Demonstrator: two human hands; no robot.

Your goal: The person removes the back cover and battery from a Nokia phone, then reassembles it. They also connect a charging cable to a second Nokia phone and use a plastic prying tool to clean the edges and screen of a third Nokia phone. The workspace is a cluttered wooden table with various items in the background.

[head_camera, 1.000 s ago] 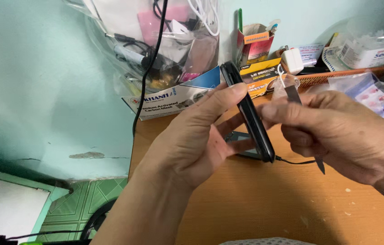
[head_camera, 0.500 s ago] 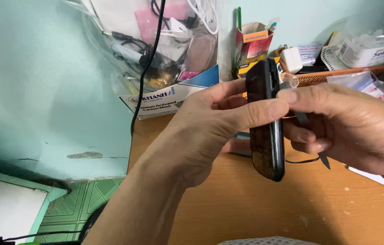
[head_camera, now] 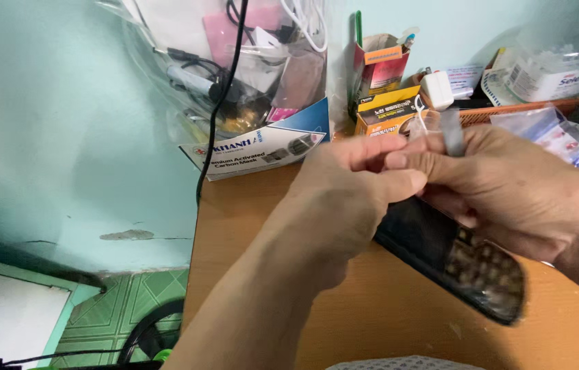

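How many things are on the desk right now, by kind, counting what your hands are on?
Black keypad phone, under both hands: 1
Thin grey tool in the right hand, left hand touching: 1
Cardboard boxes: 3
Clear plastic bag of cables: 1
White charger plug: 1
Total: 7
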